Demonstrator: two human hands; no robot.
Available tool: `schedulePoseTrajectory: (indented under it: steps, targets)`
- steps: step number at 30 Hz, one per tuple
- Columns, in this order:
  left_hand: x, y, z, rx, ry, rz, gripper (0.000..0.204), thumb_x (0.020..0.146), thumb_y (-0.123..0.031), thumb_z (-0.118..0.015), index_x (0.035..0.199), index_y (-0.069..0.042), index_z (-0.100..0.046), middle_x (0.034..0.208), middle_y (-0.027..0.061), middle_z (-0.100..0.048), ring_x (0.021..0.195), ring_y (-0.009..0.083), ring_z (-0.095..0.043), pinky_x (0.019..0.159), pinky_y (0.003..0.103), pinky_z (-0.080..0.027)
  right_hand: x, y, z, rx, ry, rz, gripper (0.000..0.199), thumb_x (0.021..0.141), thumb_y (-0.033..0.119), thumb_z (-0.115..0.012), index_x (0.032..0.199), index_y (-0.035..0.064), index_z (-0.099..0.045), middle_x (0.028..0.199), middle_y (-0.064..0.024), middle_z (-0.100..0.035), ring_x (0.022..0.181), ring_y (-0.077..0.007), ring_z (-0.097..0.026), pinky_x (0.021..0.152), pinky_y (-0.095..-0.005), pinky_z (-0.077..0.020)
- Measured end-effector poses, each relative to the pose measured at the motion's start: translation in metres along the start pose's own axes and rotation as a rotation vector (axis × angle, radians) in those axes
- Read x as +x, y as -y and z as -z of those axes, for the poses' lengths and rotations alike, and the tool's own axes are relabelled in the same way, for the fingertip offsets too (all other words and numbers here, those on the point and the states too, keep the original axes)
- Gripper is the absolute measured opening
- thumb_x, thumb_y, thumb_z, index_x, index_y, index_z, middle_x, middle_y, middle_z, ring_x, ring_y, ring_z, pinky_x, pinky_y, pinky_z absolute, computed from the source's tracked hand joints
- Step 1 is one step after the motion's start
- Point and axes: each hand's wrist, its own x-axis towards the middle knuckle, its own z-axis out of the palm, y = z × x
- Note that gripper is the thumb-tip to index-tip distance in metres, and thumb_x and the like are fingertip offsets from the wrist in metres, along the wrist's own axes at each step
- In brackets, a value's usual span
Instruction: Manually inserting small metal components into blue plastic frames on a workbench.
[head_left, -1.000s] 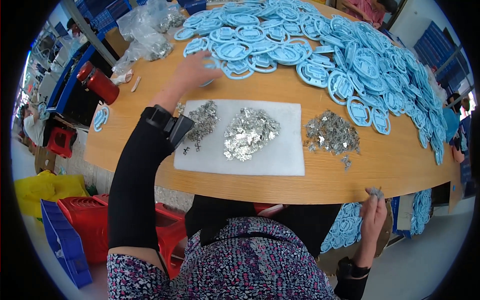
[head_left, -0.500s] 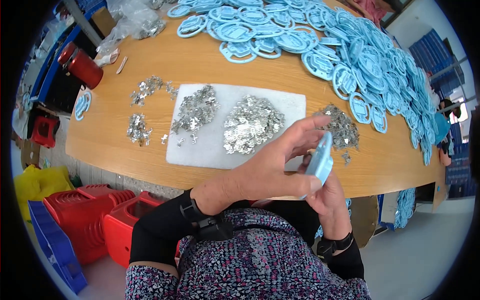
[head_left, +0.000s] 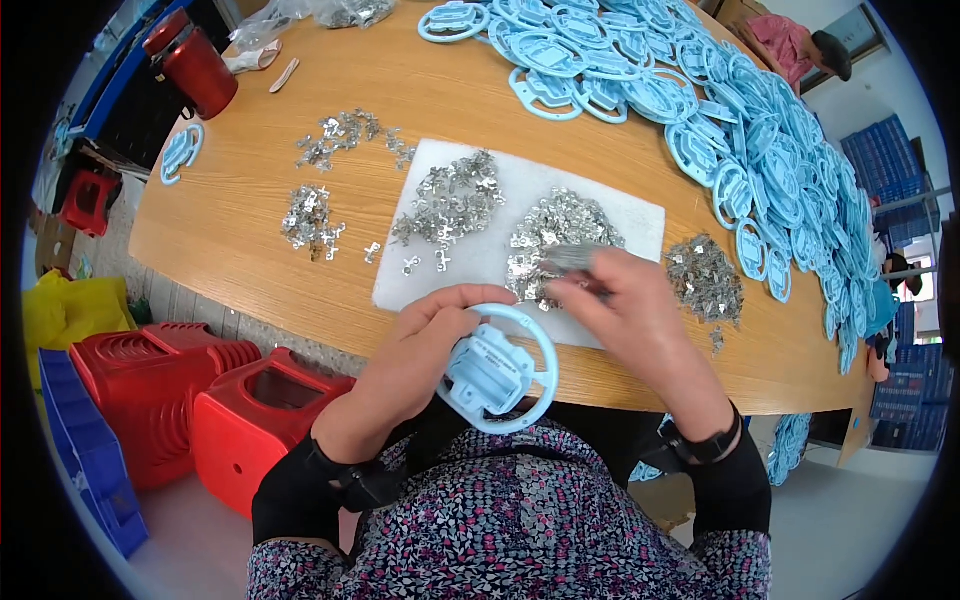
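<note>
Light-blue plastic forms the ring-shaped part (head_left: 492, 370) in the left hand (head_left: 405, 360), its moulded inner block facing up, just off the near edge of the bench (head_left: 250, 200). The left fingers pinch its rim and side, the thumb pressed along the edge. The right hand (head_left: 645, 310) hovers over the white pad (head_left: 632, 225), at the bright metal pile (head_left: 565, 215); its thumb and fingers seem to close around something grey, but blur leaves it unclear, so I cannot tell whether they are pinching it. Another metal pile (head_left: 460, 195) lies on the pad's left half, and a duller pile (head_left: 705, 280) sits beside the pad on the right. A great heap of blue parts (head_left: 755, 160) covers the bench's far right side. A red flask (head_left: 198, 65) stands at far left.
</note>
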Motion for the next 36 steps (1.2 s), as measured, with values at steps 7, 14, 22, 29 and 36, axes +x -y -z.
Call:
schedulePoseTrajectory:
  steps: [7, 14, 22, 29, 36]
  targets:
    - [-0.027, -0.001, 0.013, 0.045, 0.065, 0.042, 0.029, 0.100, -0.011, -0.051, 0.122, 0.003, -0.063, 0.099, 0.0068, -0.071, 0.085, 0.0090, -0.068, 0.077, 0.024, -0.055, 0.066, 0.014, -0.061, -0.214, 0.111, 0.362, 0.011, 0.087, 0.016, -0.065, 0.090, 0.0049, -0.064, 0.089, -0.0143, -0.061, 0.082, -0.0360, -0.065, 0.073, -0.0456, -0.0549]
    - [-0.029, 0.002, 0.018, 0.145, 0.114, -0.035, 0.025, 0.106, -0.017, -0.047, 0.123, -0.003, -0.061, 0.101, 0.0004, -0.067, 0.087, 0.0036, -0.062, 0.077, 0.021, -0.051, 0.063, 0.021, -0.056, -0.270, 0.083, 0.252, 0.012, 0.087, 0.017, -0.066, 0.087, 0.0052, -0.063, 0.087, -0.0124, -0.062, 0.079, -0.0368, -0.065, 0.069, -0.0466, -0.0541]
    - [-0.025, 0.007, 0.018, 0.210, 0.126, -0.083, 0.025, 0.107, -0.017, -0.046, 0.123, -0.004, -0.060, 0.099, -0.0009, -0.065, 0.086, 0.0026, -0.059, 0.076, 0.020, -0.050, 0.071, 0.017, -0.064, -0.222, 0.143, 0.331, 0.014, 0.087, 0.017, -0.066, 0.085, 0.0044, -0.061, 0.086, -0.0144, -0.061, 0.082, -0.0386, -0.063, 0.070, -0.0484, -0.0523]
    - [-0.021, 0.003, 0.013, 0.370, 0.040, -0.224, 0.022, 0.108, -0.018, -0.045, 0.120, -0.006, -0.058, 0.098, -0.0009, -0.064, 0.087, 0.0034, -0.059, 0.077, 0.021, -0.049, 0.043, 0.026, -0.029, -0.021, 0.026, 0.107, 0.031, 0.085, 0.019, -0.076, 0.077, -0.0008, -0.055, 0.071, -0.0143, -0.057, 0.065, -0.0310, -0.058, 0.059, -0.0392, -0.0446]
    - [0.005, -0.008, -0.014, 0.647, -0.019, -0.368, 0.026, 0.106, -0.024, -0.051, 0.117, -0.002, -0.058, 0.098, 0.0075, -0.067, 0.089, 0.0111, -0.061, 0.080, 0.029, -0.050, 0.000, 0.024, -0.002, 0.115, -0.046, -0.067, 0.034, 0.083, 0.017, -0.079, 0.073, -0.0030, -0.054, 0.065, -0.0106, -0.055, 0.058, -0.0156, -0.051, 0.054, -0.0332, -0.0417]
